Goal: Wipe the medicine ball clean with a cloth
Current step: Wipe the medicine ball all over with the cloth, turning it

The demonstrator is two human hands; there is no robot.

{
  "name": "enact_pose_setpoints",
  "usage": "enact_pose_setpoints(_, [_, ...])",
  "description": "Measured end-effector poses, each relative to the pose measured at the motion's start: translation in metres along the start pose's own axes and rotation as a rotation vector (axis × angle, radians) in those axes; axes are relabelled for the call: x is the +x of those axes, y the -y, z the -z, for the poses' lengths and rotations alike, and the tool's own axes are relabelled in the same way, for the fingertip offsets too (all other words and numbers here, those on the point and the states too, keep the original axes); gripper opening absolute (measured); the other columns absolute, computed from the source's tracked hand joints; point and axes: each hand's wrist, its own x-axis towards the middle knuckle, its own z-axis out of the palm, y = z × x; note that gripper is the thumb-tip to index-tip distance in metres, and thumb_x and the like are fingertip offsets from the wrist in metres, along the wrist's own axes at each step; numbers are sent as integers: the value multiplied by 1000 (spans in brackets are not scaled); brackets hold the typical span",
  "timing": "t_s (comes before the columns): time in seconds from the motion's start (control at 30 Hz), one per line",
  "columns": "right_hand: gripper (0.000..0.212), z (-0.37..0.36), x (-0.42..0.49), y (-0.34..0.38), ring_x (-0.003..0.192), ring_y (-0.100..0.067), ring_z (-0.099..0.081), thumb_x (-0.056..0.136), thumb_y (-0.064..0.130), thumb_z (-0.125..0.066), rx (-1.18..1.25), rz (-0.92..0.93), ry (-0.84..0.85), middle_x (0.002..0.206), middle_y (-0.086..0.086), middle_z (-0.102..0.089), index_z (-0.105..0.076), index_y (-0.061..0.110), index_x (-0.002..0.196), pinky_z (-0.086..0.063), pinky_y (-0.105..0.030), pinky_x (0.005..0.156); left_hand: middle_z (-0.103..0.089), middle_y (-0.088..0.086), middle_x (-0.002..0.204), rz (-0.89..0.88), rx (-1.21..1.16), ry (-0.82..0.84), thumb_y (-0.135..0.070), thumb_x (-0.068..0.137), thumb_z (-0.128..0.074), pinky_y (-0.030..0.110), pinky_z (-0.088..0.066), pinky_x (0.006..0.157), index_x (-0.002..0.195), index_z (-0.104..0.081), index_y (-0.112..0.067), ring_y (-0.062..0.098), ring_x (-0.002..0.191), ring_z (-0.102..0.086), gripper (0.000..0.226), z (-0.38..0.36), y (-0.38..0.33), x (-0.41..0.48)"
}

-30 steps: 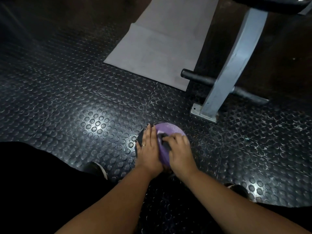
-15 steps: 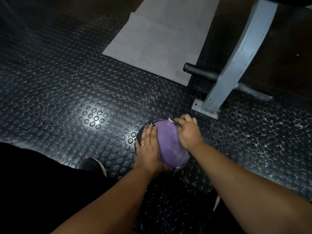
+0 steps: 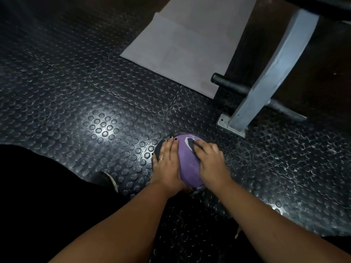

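At the lower centre of the frame the medicine ball [image 3: 188,164] is resting on the floor [image 3: 95,111], the left hand [image 3: 167,164] is steadying it with straight, released fingers, and the right hand [image 3: 210,162] is grasping the cloth [image 3: 192,147] against its top, so the wiping seems midway, with the underside probably waiting.

Dark studded rubber floor [image 3: 95,103], grey mat [image 3: 186,48], grey metal post [image 3: 273,73] bolted down.

We see a dim scene: one bright glare patch sits on the studded floor [image 3: 106,128], corners sink into darkness, and the wide-angle edges bend and blur.
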Motion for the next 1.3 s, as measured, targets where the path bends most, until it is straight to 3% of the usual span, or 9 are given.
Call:
enact_pose_setpoints(0.1, [54, 1, 30, -2, 116, -20, -37, 87, 3, -43, -46, -100, 86, 143, 7, -41, -49, 22, 137, -29, -32, 86, 28, -7, 161, 20, 18, 26, -61, 52, -89, 58, -1, 122, 154, 25, -19, 16, 150, 23, 159, 2, 0, 1])
enact_pose_setpoints(0.27, [47, 0, 70, -18, 116, -23, -36, 91, 7, -41, -10, -206, 287, 144, 9, -41, -54, 23, 133, -34, -35, 94, 26, -8, 162, 34, -12, 11, -52, 56, -89, 62, -2, 121, 155, 24, -22, 16, 151, 21, 153, 0, -6, -2])
enact_pose_setpoints(0.47, [49, 4, 36, -8, 113, -23, -40, 90, 8, -42, 15, -183, 184, 142, 7, -42, -50, 23, 136, -40, -38, 97, 27, -13, 160, 90, -19, 54, -47, 53, -95, 61, -9, 121, 154, 23, -25, 15, 151, 20, 157, 10, -2, 12])
enact_pose_setpoints(0.63, [62, 17, -7, 10, 110, -22, -40, 87, 5, -45, -85, -36, 145, 142, 10, -42, -40, 31, 143, -34, -33, 83, 29, -16, 158, 85, -22, 29, -48, 56, -93, 61, -12, 121, 153, 24, -27, 15, 151, 20, 154, 7, 3, 8])
enact_pose_setpoints(0.77, [64, 22, 3, 15, 116, -23, -36, 89, 7, -40, -183, -49, 187, 148, 10, -33, -30, 32, 147, -34, -35, 92, 31, -11, 159, 83, 11, 51, -49, 56, -93, 60, -9, 122, 153, 27, -24, 18, 151, 22, 157, 9, 0, 4])
enact_pose_setpoints(0.9, [54, 17, 39, 19, 118, -24, -35, 89, 5, -40, -181, -128, 228, 144, 7, -36, -42, 24, 140, -36, -39, 96, 31, -8, 160, 97, 41, 73, -55, 51, -93, 61, -11, 121, 152, 29, -22, 20, 151, 23, 162, 7, -1, 1])
enact_pose_setpoints(1.1, [41, 18, 78, 20, 121, -27, -34, 94, 11, -40, -149, -265, 353, 140, 4, -39, -53, 21, 132, -37, -43, 97, 30, -9, 160, 117, -8, 99, -49, 48, -96, 65, -7, 119, 153, 28, -23, 18, 150, 23, 165, 15, -14, 8])
enact_pose_setpoints(1.3, [46, 27, 28, 30, 115, -25, -36, 91, 11, -44, -134, -202, 251, 137, 6, -39, -48, 24, 135, -37, -39, 92, 29, -8, 161, 134, -16, 104, -53, 48, -96, 65, -12, 119, 154, 25, -24, 17, 151, 21, 163, 17, -9, 14])
